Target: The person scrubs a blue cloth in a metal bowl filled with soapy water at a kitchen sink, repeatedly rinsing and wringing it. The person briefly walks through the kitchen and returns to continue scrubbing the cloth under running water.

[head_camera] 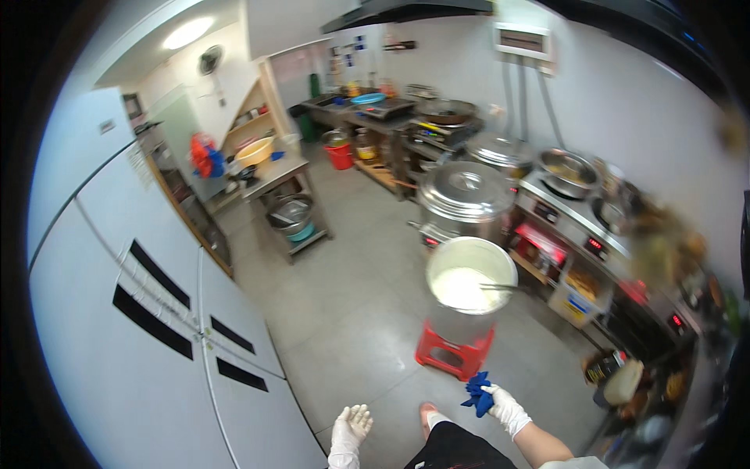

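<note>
My right hand (504, 405), in a white glove, grips a crumpled blue cloth (480, 395) in front of a red plastic stool (445, 353). My left hand (351, 431), gloved too, is raised at the bottom of the view with its fingers apart and nothing in it. On the stool stands a tall pale bucket (504, 258) holding a white substance; a dark utensil handle (498, 287) reaches over its rim. Behind the bucket is a large lidded steel pot (466, 196).
Large pale refrigerator doors (146, 258) line the left. A steel worktable (275, 174) carries a yellow basin (255, 151). Along the right wall runs a steel cooking counter (571, 205) with pans, and a plastic crate (577, 302) sits below it. A red bucket (340, 157) stands farther back.
</note>
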### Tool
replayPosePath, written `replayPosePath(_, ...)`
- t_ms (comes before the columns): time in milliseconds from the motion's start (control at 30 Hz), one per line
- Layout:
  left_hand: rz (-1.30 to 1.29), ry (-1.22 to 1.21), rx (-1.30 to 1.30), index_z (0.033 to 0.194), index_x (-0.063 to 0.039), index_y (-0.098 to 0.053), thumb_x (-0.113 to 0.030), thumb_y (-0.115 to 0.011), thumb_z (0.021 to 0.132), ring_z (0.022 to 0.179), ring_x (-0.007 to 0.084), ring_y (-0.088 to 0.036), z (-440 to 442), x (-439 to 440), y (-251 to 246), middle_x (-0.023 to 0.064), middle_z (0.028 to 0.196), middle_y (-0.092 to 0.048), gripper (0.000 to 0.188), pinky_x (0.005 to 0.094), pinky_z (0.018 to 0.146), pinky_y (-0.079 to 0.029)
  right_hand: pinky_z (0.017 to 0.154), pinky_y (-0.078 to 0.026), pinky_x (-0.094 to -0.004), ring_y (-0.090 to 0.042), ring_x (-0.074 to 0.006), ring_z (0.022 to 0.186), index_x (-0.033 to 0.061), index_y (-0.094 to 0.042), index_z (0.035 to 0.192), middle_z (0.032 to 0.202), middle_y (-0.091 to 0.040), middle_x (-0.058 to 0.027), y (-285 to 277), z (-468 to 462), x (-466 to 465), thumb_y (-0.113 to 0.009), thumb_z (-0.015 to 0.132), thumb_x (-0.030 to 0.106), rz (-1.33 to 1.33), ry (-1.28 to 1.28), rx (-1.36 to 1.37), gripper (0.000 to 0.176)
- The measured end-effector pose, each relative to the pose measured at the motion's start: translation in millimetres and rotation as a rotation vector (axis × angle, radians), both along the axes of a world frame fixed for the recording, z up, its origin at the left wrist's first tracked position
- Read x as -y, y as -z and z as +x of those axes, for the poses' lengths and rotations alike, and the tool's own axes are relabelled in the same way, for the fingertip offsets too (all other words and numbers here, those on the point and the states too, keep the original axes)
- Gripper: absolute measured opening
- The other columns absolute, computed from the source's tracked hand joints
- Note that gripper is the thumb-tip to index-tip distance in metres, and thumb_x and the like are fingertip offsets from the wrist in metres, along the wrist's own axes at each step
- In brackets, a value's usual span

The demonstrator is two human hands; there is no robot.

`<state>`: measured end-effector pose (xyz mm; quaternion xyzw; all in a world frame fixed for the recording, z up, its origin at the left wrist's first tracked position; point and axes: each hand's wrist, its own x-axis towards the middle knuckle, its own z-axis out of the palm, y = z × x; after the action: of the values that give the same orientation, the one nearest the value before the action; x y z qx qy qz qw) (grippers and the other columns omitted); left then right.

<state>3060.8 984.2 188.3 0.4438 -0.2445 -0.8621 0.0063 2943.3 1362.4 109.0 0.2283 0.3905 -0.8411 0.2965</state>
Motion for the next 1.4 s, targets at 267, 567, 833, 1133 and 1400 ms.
replayPosePath(267,-0.324,0.101,-0.058,0.125,-0.004,-0.047,-0.041,-0.044,0.098,0.108,0.0295,-0.054,-142.6,94.3,-15.5,0.0141,0.124,-0.055,0.046,0.0456,0.093,-0.045,0.086,-0.051,-0.0398,-0.062,-0.0277,0.097,-0.0024,-0.051,0.123,0.116,-0.062,-0.0158,-40.2,-163.0,300.7,-0.053,0.091,0.010,-0.205,-0.510,-0.025,0.035)
replayPosePath(567,-0.159,-0.192,-0.231,0.114,-0.002,-0.056,-0.041,-0.040,0.099,0.098,0.0273,-0.061,-289.8,226.5,-35.9,0.0128,0.108,-0.062,0.045,0.0402,0.088,-0.050,0.098,-0.035,-0.0293,-0.045,-0.0115,0.116,0.0130,-0.044,0.137,0.128,-0.051,-0.0010,-124.3,-262.0,525.7,-0.048,0.097,0.039,-0.002,-1.081,-0.203,0.047)
replayPosePath(833,0.159,0.043,-0.380,0.135,0.001,-0.041,-0.042,-0.024,0.099,0.120,0.0324,-0.049,-499.8,333.4,-1.2,0.0169,0.133,-0.051,0.059,0.0429,0.101,-0.041,0.097,-0.044,-0.0342,-0.056,-0.0226,0.113,-0.0008,-0.050,0.127,0.124,-0.057,-0.0127,-104.7,-484.7,583.8,-0.052,0.095,0.026,0.015,-0.887,-0.069,0.041)
replayPosePath(1133,0.651,0.302,-0.295,0.127,-0.001,-0.049,-0.037,-0.041,0.098,0.105,0.0334,-0.058,-836.9,368.7,-21.9,0.0183,0.121,-0.058,0.047,0.0458,0.092,-0.047,0.088,-0.050,-0.0358,-0.061,-0.0217,0.100,0.0019,-0.055,0.122,0.114,-0.061,-0.0125,-102.7,-766.9,532.6,-0.055,0.095,0.026,0.319,-0.165,-0.228,0.037)
replayPosePath(1400,0.349,0.459,-0.187,0.114,-0.005,-0.059,-0.038,-0.047,0.095,0.089,0.0285,-0.063,-1075.5,381.4,-54.4,0.0128,0.105,-0.066,0.040,0.0395,0.077,-0.053,0.083,-0.048,-0.0280,-0.055,-0.0133,0.107,0.0059,-0.053,0.128,0.115,-0.061,-0.0059,-138.3,-1007.7,595.8,-0.061,0.092,0.025,0.238,-0.303,-0.278,0.042)
